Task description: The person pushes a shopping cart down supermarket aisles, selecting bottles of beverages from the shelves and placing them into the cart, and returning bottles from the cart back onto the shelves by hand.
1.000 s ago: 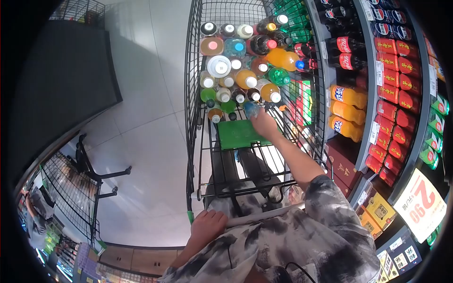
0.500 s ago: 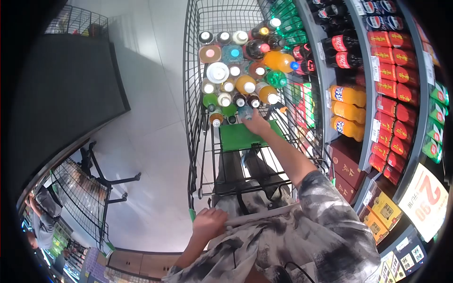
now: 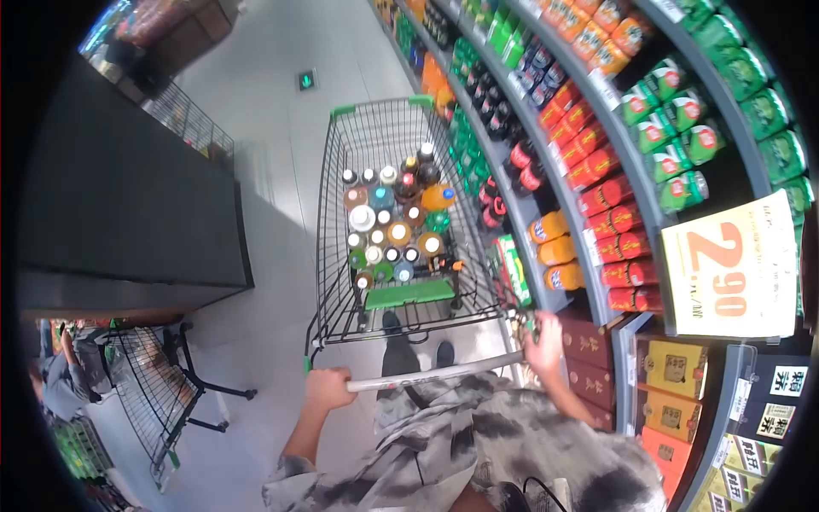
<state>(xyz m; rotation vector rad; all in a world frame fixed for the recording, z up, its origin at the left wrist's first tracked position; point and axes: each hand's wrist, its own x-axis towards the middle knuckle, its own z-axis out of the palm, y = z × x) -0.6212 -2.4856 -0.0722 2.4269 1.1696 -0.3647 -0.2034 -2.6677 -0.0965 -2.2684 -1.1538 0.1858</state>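
A shopping cart (image 3: 321, 230) of dark wire with green corner pieces stands in front of me. My left hand (image 3: 328, 388) is closed round the left end of its grey handle (image 3: 435, 373). At the right end, my right hand (image 3: 544, 343) is closed on the same bar, its fingertips partly hidden. Inside the basket, several upright bottles with white caps are packed together. Among them are an orange soda bottle (image 3: 438, 197) lying tilted, a blue-tinted bottle (image 3: 381, 198) and a clear bottle (image 3: 403, 272) near the green child-seat flap (image 3: 409, 294).
Drink shelves line my right side, with orange bottles (image 3: 556, 249), red cans (image 3: 616, 224) and a large price sign (image 3: 729, 269). A dark display block (image 3: 145, 188) stands left. Behind it are another cart (image 3: 149, 375) and a person (image 3: 64, 375). Pale floor tiles (image 3: 281, 111) run ahead.
My right hand has left the clear bottle in the cart and moved back to the handle. The view has lifted, showing the whole cart and more aisle. My left hand stays on the handle.
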